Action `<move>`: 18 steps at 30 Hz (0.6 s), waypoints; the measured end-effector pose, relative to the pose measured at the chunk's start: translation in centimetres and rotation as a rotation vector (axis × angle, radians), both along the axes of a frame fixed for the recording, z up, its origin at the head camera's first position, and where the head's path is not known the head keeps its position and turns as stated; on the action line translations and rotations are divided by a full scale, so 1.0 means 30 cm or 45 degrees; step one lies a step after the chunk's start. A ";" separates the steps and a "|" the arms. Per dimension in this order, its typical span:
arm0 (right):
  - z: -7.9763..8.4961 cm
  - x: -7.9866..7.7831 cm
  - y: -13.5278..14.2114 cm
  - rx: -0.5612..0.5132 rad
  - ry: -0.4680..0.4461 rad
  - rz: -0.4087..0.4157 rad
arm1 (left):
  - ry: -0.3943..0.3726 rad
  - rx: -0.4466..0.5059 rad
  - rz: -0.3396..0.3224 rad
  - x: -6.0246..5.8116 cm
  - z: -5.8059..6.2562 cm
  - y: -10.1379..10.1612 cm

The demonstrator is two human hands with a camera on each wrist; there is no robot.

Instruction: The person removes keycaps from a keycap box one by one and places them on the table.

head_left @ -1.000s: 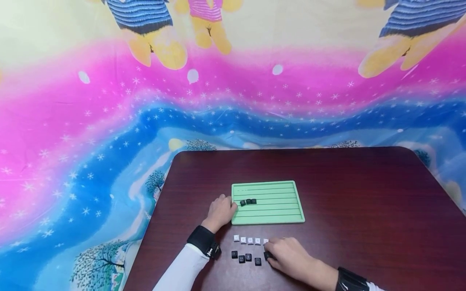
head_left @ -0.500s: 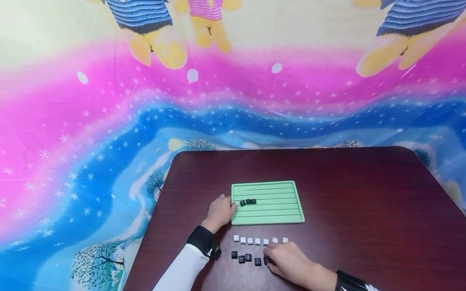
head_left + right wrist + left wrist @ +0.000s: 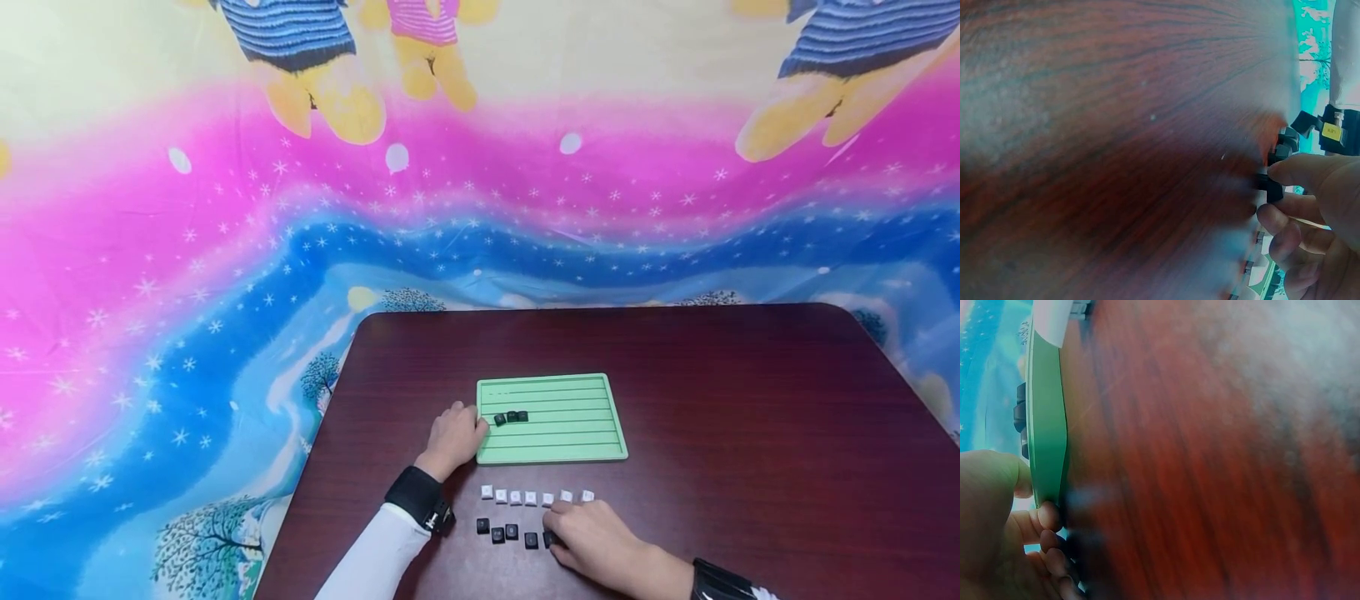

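My left hand [image 3: 453,437] grips the left edge of a green grooved tray [image 3: 573,423]; in the left wrist view its thumb and fingers pinch the tray's corner [image 3: 1047,425]. Three black keycaps [image 3: 512,416] sit along one groove near the tray's left side. In front of the tray, my right hand [image 3: 596,537] pinches a black keycap [image 3: 1274,189] between thumb and finger, low over or on the table; I cannot tell which. That keycap is partly hidden in the head view. Several other black keycaps [image 3: 512,531] lie just left of it in an uneven row.
A row of several white keycaps [image 3: 516,497] lies between the tray and the black ones, with the right hand close to its right end. The dark wooden table [image 3: 750,417] reaches back to a printed cloth [image 3: 480,208] hanging behind it.
My right hand has shifted slightly nearer to me with the black keycap, and white keycaps at the row's right end have come into sight. The left hand and the tray stay put.
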State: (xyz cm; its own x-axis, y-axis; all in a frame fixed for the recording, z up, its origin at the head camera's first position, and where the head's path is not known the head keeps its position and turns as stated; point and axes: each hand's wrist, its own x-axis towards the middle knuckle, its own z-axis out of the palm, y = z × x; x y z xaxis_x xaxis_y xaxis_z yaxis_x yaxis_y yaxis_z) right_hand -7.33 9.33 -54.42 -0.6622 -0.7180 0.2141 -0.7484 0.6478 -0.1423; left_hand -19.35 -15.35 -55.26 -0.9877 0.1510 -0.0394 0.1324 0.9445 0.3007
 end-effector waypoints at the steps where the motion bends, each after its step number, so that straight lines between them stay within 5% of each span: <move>1: 0.000 0.000 0.000 0.004 0.002 -0.001 | -0.003 -0.001 0.001 0.000 0.001 0.000; 18: 0.017 -0.004 -0.008 -0.008 -0.007 -0.040 | -0.020 0.019 -0.003 0.000 -0.005 -0.006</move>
State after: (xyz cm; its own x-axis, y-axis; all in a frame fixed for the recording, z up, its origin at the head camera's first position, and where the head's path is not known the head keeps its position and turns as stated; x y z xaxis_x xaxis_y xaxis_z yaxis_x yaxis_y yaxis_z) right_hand -7.45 9.09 -53.91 -0.6855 -0.6956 0.2150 -0.7270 0.6700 -0.1503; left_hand -19.34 -15.54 -55.41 -0.9867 0.1539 -0.0523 0.1298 0.9397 0.3165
